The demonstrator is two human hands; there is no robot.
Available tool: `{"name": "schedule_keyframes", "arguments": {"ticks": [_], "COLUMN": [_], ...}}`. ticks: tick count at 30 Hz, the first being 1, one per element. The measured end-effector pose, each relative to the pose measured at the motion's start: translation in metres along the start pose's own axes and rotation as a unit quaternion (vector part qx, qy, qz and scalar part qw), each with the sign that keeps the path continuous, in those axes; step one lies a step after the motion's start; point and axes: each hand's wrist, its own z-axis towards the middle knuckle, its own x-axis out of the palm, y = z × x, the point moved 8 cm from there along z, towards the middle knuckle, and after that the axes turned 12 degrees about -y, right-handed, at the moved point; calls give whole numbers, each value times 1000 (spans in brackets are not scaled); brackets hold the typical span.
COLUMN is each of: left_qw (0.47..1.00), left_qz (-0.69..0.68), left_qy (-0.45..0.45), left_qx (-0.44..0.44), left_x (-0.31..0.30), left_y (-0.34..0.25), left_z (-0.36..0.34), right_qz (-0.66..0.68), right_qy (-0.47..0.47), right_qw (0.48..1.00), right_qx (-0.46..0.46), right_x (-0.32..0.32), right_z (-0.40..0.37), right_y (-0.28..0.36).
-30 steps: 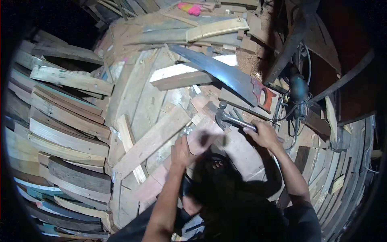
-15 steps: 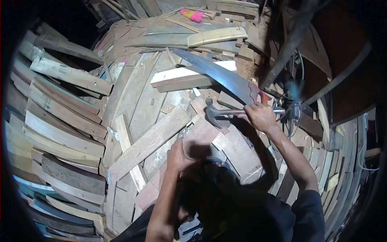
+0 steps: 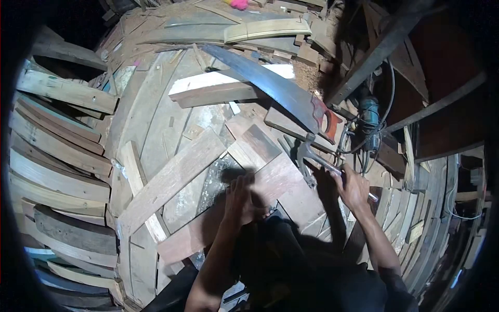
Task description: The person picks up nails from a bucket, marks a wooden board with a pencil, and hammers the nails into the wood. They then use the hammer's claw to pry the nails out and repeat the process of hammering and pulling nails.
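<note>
My right hand (image 3: 354, 190) is closed round the handle of a claw hammer (image 3: 323, 162), whose head points up and left over the boards. A reddish wide board (image 3: 280, 179) lies below the hammer. My left hand (image 3: 240, 200) is over the joined boards in front of me, in shadow; whether its fingers hold anything is hidden. Left of it a long plank (image 3: 174, 179) lies slanted. Beyond the hammer rests a handsaw (image 3: 267, 86) with a red handle, its blade lying across a white-topped beam (image 3: 223, 86).
Curved timber pieces (image 3: 62, 171) are stacked along the left. More strips (image 3: 436, 223) line the right side. A power tool (image 3: 369, 122) with cables sits at right beside a slanted dark post (image 3: 371, 57). Wood scraps and a pale curved piece (image 3: 265, 31) lie at the top.
The right hand and hammer have moved right and down, away from the saw handle. The left hand has shifted slightly right. The whole view has tilted a little.
</note>
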Motion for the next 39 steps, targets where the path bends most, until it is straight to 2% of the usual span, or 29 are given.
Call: {"name": "schedule_keyframes", "arguments": {"ticks": [2,4,6,8,10,12,14,15,18,19,22,27,29,30,33,34,35,37,39], "left_qw": [998,998,988,984,994,990,976,961,979,980,982,977,967,974,980,977,973,989,994], "left_qz": [-21,-3,2,14,30,52,119,174,33,31,43,64,125,96,68,96,123,140,45], "left_qy": [-32,-2,-106,-126,-58,-88,-121,-138,-150,-148,-135,-156,-157,-146,-130,-134,-137,-21,-79], "left_qx": [59,61,113,121,86,97,133,164,134,132,124,132,158,146,132,137,141,45,58], "left_x": [16,34,19,13,20,29,51,67,23,25,29,31,48,46,40,44,51,22,14], "left_y": [1,3,0,3,10,19,40,57,15,17,23,23,36,35,35,44,52,32,50], "left_z": [-3,-1,-20,-25,-21,-23,-28,-31,-26,-27,-23,-25,-31,-32,-29,-31,-33,-19,-29], "right_qz": [3,3,2,0,14,23,98,57,-19,-44,-73,-69,-107,-113,-58,-54,-32,-14,-11], "right_qy": [-19,-6,39,20,6,14,65,19,96,76,109,157,117,92,35,57,37,18,13], "right_qw": [1000,1000,999,1000,1000,999,991,998,994,994,985,976,979,981,991,993,995,997,999], "right_qx": [3,10,30,14,2,17,64,9,-43,-69,-113,-133,-131,-129,-119,-90,-88,-71,-39], "right_x": [5,7,6,10,12,15,24,23,-4,-10,-26,1,2,1,-3,2,4,8,15], "right_z": [-12,-13,-11,-5,-2,-3,-8,-11,9,19,46,47,40,37,22,18,12,5,2], "right_y": [-18,-27,-30,-37,-43,-49,-55,-56,-25,-21,5,-10,-2,0,-3,-6,-6,-7,3]}}
